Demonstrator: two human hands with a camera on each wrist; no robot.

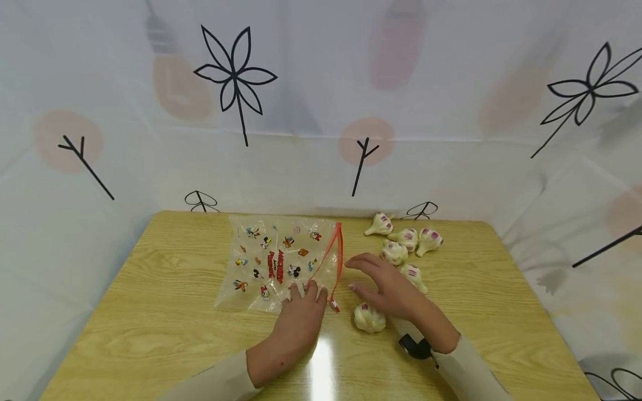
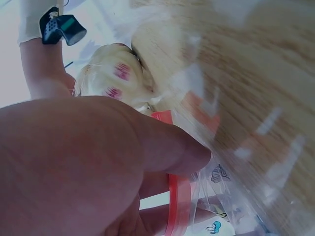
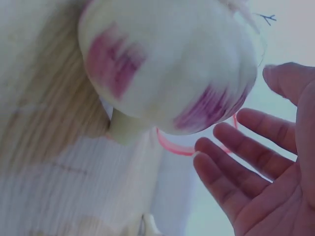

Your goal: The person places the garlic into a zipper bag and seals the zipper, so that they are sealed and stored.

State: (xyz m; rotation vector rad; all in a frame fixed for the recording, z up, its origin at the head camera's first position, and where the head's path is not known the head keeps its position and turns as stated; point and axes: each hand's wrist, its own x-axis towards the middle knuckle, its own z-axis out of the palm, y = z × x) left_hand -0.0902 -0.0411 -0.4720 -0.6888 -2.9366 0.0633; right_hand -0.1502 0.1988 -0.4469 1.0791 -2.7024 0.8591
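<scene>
A clear zip bag printed with small cartoon figures lies on the table, its red-edged mouth on the right spread apart. My left hand is at the near corner of that mouth; in the left wrist view the red edge passes between thumb and fingers. My right hand hovers just right of the mouth, fingers spread and holding nothing. One garlic bulb with purple patches sits below the right hand. In the right wrist view a garlic bulb looms large beside the fingertips.
Several more garlic bulbs, including one bulb, are grouped at the back right of the wooden table. A white patterned cloth hangs behind and beside it. A dark wrist camera is strapped at my right wrist.
</scene>
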